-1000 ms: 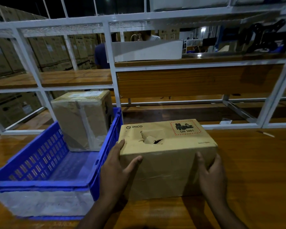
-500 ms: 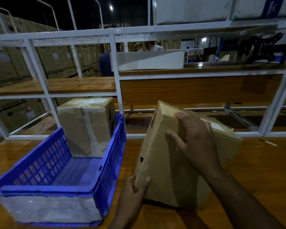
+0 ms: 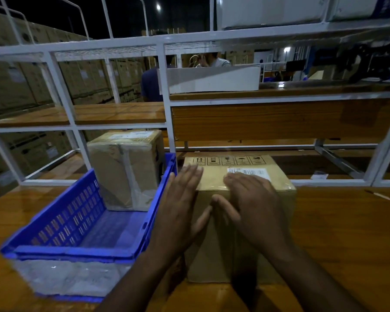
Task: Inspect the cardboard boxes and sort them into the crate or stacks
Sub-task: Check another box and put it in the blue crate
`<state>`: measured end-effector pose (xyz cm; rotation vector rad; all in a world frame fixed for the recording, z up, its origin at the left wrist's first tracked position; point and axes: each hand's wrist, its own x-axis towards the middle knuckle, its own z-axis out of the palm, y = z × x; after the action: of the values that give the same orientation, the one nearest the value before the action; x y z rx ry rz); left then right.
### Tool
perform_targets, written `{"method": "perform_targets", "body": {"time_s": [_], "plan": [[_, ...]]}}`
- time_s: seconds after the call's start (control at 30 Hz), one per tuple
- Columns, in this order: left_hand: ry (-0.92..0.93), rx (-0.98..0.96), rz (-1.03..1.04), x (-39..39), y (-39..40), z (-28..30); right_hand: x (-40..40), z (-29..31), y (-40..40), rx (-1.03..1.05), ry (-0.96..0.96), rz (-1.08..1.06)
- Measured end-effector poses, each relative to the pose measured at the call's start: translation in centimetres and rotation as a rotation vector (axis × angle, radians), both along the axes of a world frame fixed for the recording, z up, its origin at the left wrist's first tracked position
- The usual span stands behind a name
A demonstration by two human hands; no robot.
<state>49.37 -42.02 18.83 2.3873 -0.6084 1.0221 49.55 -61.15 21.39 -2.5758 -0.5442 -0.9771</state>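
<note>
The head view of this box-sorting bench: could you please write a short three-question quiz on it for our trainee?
1. True or false: the taped cardboard box stands inside the blue crate.
2. Which printed items face up on the box on the table?
A. a torn hole
B. handling symbols and a barcode label
C. nothing
3. Fill in: both hands, left and right, lie on that box with fingers ____.

Key:
1. True.
2. B.
3. Straight: neither hand grips the box.
</note>
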Motion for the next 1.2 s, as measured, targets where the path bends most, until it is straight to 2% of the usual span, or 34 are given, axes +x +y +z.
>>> {"method": "perform_targets", "body": {"time_s": [0.07, 0.27, 0.43, 0.6, 0.83, 0.93, 1.03, 1.13, 1.2], "plan": [[0.008, 0.056, 0.027, 0.4, 0.1, 0.0, 0.3, -0.2, -1.8, 0.024, -0.015, -0.071], [-0.042, -0.025, 0.081, 0.6, -0.5, -0.4, 0.8, -1.2, -2.8, 0.062, -0.11, -0.082], [-0.053, 0.045, 0.123, 1.0, -0.6, 0.6, 1.0, -1.0, -3.3, 0.037, -0.071, -0.071], [-0.023, 0.063, 0.17, 1.0, -0.2, -0.4, 1.7, -1.4, -5.3, 0.077, -0.035, -0.177], [-0.057, 0.008, 0.142, 1.6, -0.2, -0.5, 2.4, -1.8, -5.7, 0.166, -0.069, -0.096], [-0.076, -0.074, 0.105, 1.4, -0.4, -0.9, 2.1, -2.5, -5.6, 0.23, -0.051, -0.069], [-0.044, -0.23, 0.039, 0.7, -0.8, -2.1, 0.8, -4.2, -5.7, 0.405, -0.007, -0.033], [0.19, -0.499, 0.016, -0.5, -1.3, -5.0, -0.9, -6.3, -5.7, 0.667, 0.19, -0.014], [0.366, -0.595, 0.061, -1.5, -1.8, -7.8, -1.5, -8.4, -5.7, 0.775, 0.347, -0.075]]}}
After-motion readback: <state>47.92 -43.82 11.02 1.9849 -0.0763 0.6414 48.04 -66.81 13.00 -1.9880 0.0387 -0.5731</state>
